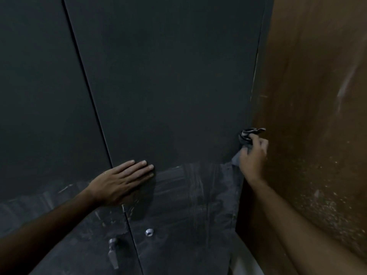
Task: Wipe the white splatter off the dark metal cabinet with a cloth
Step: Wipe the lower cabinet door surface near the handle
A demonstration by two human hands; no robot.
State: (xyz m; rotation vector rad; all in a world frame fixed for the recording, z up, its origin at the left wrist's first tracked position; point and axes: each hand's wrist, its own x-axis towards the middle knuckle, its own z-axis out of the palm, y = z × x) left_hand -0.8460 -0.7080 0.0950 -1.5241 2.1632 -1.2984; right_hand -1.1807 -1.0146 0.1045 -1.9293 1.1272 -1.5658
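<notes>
Left hand point(121, 182): flat, fingers straight, palm pressed on the cabinet point(158, 76) across the door seam. Right hand point(253, 155): fingers curled round a bunched striped cloth point(247, 135), held against the right door's right edge, beside a brown panel point(309, 116). White splatter point(190, 187) streaks the doors' lower area, between the hands. Handle point(113, 253) and lock point(149, 232) lie below.

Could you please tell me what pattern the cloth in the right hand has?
Dark and light stripes, seen in the head view on the cloth gripped by the right hand.
</notes>
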